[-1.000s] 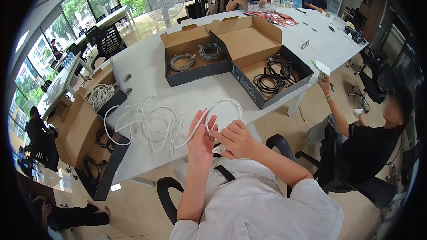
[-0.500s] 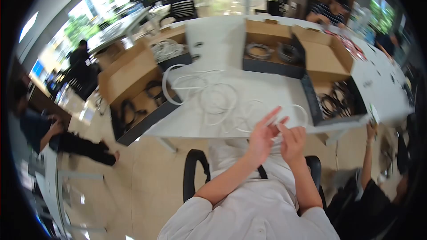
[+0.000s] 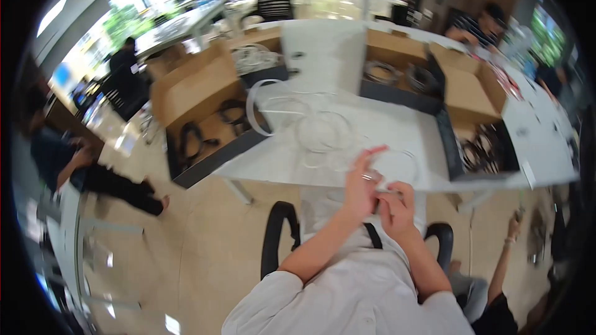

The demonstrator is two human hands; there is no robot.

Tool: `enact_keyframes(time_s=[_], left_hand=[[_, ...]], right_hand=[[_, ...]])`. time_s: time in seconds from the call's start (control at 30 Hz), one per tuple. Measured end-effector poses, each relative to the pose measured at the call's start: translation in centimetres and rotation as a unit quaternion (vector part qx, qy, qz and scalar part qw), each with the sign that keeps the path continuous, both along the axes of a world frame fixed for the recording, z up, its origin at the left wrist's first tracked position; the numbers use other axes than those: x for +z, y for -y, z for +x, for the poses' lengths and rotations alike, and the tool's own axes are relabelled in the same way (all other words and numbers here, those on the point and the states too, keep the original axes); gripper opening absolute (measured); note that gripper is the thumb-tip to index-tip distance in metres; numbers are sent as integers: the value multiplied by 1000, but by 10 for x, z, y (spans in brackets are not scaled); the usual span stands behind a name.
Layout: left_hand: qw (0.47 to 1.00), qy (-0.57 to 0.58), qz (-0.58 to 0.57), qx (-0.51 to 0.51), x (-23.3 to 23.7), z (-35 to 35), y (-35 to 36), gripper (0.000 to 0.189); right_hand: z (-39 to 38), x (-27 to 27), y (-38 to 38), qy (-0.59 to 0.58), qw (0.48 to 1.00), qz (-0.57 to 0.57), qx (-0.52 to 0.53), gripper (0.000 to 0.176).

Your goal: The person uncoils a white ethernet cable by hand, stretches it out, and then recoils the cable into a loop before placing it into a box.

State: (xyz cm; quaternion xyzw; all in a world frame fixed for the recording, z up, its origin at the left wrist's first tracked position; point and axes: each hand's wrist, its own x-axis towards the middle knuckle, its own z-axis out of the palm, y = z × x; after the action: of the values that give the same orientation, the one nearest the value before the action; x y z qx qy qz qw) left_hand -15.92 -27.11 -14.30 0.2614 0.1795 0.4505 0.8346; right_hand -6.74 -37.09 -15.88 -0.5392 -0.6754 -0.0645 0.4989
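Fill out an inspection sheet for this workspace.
Surface: white table, picture blurred by motion.
Job's things: white cable in loose loops on the table, one loop at the hands.
Clutter: open cardboard boxes holding coiled cables, on and beside the table.
Hands: right hand curled on the white cable; left hand against it, fingers raised, grip blurred.
Cables: black coils in the right-side box.
Surroundings: office chair below; other people seated nearby.

White short-sleeved shirt point(image 3: 347, 298), dark strap point(image 3: 373, 236) down the front.
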Motion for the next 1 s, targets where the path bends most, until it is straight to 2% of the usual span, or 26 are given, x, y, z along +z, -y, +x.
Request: enact_keyframes(time_s=[0.03,0.1,0.17,0.27,0.3,0.33,0.37,0.4,0.43,0.53,0.6,0.63,0.73,0.77,0.8,0.87,0.9,0.97,1.0], left_hand=[[999,8,23,21,4,-3,-4,39],[999,22,-17,-41,5,-10,-11,36],[995,-24,23,-95,13,-14,-10,35],[982,-83,93,-145,24,-9,-2,38],[976,-102,116,-156,25,-8,-1,39],[974,-106,126,-156,23,-5,-1,41],[972,-111,136,-154,19,-2,-3,42],[971,-116,146,-152,14,1,-4,44],[976,-100,136,-140,8,3,-6,45],[987,-54,87,-120,4,6,-5,53],[991,-21,33,-129,13,10,0,60],[984,3,35,-175,7,3,-6,71],[983,-35,83,-163,2,-16,-6,74],[986,-8,101,-131,-24,-22,-11,59],[972,-88,192,-104,-26,-28,-10,59],[898,-242,365,-41,-28,-36,-8,65],[835,-294,464,23,-22,-32,-3,71],[660,-381,629,150,2,-17,13,85],[644,-381,643,162,7,-12,15,88]], right_hand=[[0,5,4,-45,999,7,19,22],[12,17,5,-42,996,82,14,24],[21,48,10,34,989,111,-96,29],[28,83,8,-2,987,-6,-163,35],[35,76,5,-18,991,-35,-132,30],[43,74,6,-136,975,-169,-42,27],[52,72,9,-250,920,-297,51,27],[57,69,10,-352,828,-413,143,29],[56,59,10,-381,822,-390,167,39],[57,53,13,-477,790,-357,146,37],[66,46,15,-539,759,-322,172,37],[72,45,16,-568,744,-301,183,37],[85,53,25,-652,688,-269,169,35],[89,54,27,-668,678,-254,171,35],[93,55,29,-684,667,-240,173,35],[95,54,29,-706,646,-226,182,35],[96,52,29,-712,637,-225,190,35],[92,52,26,-719,620,-237,206,36],[87,52,24,-719,612,-249,214,36]])
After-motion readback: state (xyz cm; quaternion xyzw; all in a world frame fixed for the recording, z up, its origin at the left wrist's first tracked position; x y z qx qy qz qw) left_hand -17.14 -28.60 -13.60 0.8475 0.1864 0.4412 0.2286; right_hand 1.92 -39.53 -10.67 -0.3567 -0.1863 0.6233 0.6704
